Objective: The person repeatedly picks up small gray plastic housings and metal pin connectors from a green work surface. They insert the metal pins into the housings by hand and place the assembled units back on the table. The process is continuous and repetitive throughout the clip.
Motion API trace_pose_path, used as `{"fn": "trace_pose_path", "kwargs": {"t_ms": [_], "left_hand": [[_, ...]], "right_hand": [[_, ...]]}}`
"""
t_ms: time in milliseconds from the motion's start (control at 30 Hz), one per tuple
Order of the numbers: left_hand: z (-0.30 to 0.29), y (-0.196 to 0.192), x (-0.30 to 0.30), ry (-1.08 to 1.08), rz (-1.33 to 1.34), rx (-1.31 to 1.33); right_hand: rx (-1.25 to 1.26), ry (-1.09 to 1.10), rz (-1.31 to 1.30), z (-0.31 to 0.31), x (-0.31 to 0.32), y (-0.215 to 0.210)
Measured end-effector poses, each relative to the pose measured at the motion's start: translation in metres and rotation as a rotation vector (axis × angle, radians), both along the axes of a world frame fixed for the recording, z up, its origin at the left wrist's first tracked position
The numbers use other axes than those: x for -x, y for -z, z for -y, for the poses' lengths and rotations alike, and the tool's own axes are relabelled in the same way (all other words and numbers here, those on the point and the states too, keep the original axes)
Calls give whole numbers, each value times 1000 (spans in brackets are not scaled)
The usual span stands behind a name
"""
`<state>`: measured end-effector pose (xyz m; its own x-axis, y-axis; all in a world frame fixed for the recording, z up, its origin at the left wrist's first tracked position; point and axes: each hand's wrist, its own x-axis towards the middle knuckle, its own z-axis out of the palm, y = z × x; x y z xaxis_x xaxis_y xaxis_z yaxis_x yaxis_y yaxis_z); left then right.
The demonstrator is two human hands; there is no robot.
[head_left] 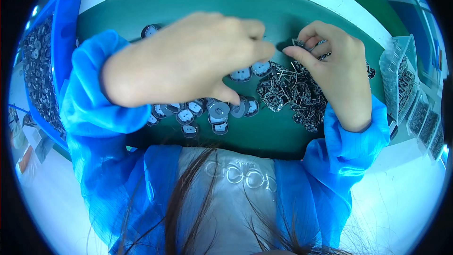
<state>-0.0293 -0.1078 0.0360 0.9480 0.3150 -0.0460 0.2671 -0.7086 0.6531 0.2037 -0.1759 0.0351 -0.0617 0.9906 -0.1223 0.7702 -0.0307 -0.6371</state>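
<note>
Small dark angular metal-looking part: probably light, stiff, best taken by edges; right hand fingers pinching it. Left hand fingers half-curled, can't tell if holding.

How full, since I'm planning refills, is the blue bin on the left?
Not empty: small grey and dark parts cover the visible inside of the blue bin, hiding its bottom. Whether it is brim-full, I cannot tell.

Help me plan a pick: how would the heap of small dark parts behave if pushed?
The heap would probably spread, being loosely piled. It may also tangle, since thin edges cross; angular, shiny shapes suggest stiffness.
</note>
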Motion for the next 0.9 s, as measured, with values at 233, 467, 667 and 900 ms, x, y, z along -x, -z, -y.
{"fn": "trace_pose_path", "kwargs": {"t_ms": [233, 467, 667, 900], "left_hand": [[-10, 2, -3, -235, 31, 35], [-28, 2, 7, -232, 68, 95], [-26, -8, 2, -347, 117, 491], [-24, 9, 3, -317, 322, 661]], "right_hand": [[42, 19, -116, 1, 2, -10], [-69, 109, -308, -3, 16, -21], [-187, -54, -526, -1, 21, -11], [-231, -11, -520, -3, 5, -4]]}}
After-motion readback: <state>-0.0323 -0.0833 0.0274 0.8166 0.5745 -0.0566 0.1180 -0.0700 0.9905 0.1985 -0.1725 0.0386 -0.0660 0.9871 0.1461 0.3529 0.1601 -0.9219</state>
